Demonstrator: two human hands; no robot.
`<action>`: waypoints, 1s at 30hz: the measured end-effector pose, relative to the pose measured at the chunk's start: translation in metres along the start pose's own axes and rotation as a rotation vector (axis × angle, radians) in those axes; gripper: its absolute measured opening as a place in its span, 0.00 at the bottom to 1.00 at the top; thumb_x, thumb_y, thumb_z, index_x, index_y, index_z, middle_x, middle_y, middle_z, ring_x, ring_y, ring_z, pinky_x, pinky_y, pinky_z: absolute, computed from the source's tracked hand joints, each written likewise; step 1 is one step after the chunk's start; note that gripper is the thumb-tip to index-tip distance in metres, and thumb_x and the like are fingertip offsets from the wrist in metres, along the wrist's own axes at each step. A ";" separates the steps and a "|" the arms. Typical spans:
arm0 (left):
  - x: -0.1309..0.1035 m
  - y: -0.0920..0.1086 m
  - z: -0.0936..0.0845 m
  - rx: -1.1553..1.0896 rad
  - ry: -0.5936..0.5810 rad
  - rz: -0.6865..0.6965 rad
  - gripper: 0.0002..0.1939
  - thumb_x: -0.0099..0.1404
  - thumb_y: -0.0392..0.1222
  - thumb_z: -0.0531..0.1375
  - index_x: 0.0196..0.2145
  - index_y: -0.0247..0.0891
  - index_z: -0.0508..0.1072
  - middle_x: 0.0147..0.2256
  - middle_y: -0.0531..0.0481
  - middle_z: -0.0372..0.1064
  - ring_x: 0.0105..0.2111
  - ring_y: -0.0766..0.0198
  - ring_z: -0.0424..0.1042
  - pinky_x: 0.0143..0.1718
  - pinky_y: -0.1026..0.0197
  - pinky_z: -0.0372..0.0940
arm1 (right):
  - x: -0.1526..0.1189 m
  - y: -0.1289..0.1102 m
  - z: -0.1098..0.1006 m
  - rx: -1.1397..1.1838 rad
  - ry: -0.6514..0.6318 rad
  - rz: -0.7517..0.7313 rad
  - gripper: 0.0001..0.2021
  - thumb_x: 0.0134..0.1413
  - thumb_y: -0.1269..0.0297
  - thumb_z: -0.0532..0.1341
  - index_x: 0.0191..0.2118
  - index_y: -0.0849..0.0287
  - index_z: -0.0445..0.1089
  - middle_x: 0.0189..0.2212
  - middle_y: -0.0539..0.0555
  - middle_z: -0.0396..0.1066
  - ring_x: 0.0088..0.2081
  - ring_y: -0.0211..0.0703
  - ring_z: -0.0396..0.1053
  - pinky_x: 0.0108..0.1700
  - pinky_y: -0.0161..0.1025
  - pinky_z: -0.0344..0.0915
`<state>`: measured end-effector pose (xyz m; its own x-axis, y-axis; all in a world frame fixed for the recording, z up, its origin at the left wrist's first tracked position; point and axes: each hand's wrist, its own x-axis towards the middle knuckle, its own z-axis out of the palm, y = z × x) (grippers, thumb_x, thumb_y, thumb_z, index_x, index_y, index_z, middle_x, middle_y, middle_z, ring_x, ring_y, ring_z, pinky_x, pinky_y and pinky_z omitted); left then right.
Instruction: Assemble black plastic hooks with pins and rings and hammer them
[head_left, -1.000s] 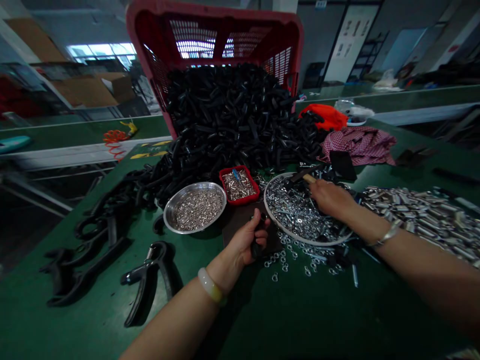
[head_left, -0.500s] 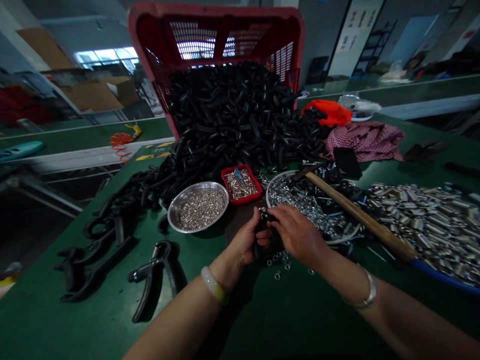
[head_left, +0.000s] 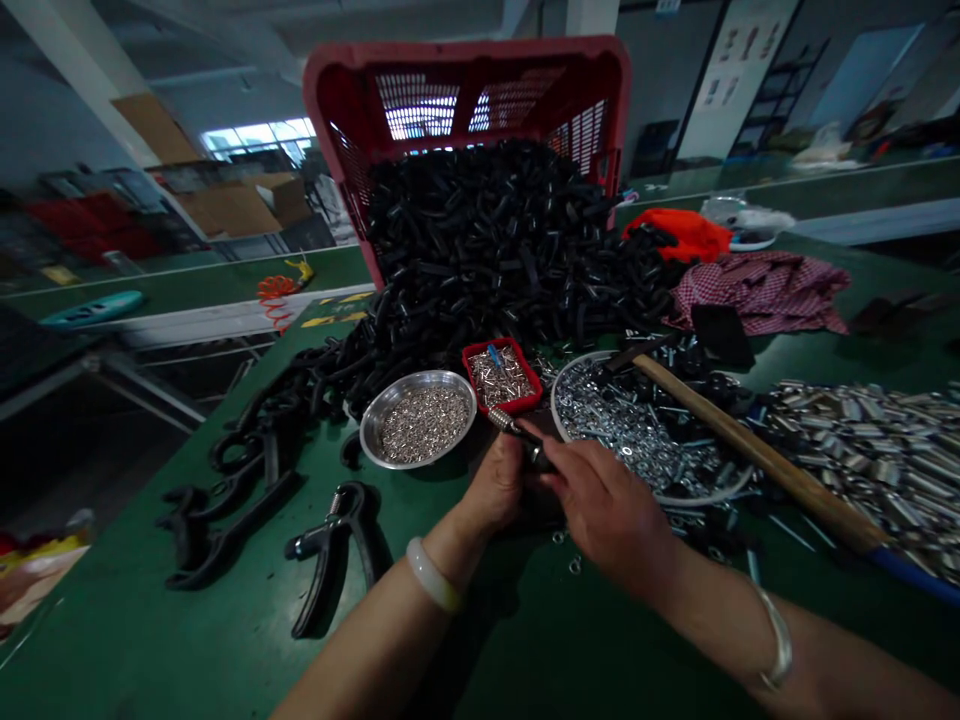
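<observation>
Between my two hands is a black hand-grip part [head_left: 538, 458] with a metal coil spring [head_left: 502, 420] sticking out toward the red tray. My left hand [head_left: 496, 490] is closed around its lower side, thumb up. The fingers of my right hand [head_left: 611, 505] pinch the same part from the right; their tips are partly hidden. Just beyond the spring, a small red tray [head_left: 535, 392] holds short metal pins and a blue-handled item. To its left stands a metal bowl [head_left: 366, 440] of small metal pieces. A hand gripper [head_left: 313, 585] with a spring lies left of my forearm.
A red crate [head_left: 465, 50] tipped toward me spills black handles across the table [head_left: 225, 650]. On the right are a round tray [head_left: 739, 490] of nuts and screws, a wooden-handled hammer [head_left: 750, 440] and a heap of metal sleeves [head_left: 870, 430]. Small rings [head_left: 574, 565] lie near my right hand.
The held part has turned, and its spring now shows, pointing up and left. My right hand has shifted slightly downward. The whole view has swung left, so things appear farther right.
</observation>
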<state>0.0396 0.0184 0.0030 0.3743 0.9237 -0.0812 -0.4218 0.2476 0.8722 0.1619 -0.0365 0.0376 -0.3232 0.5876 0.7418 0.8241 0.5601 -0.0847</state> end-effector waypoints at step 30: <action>0.001 0.001 0.011 -0.124 0.227 -0.356 0.19 0.54 0.55 0.60 0.30 0.38 0.59 0.19 0.60 0.56 0.12 0.78 0.53 0.12 0.75 0.48 | 0.013 0.055 0.023 0.171 -0.762 0.428 0.32 0.60 0.50 0.33 0.27 0.60 0.69 0.25 0.57 0.70 0.28 0.42 0.68 0.31 0.37 0.58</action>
<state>0.0481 0.0167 0.0093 0.3293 0.8117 -0.4824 -0.4003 0.5827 0.7073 0.1922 0.0149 0.0275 -0.2751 0.9613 -0.0153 0.8843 0.2468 -0.3963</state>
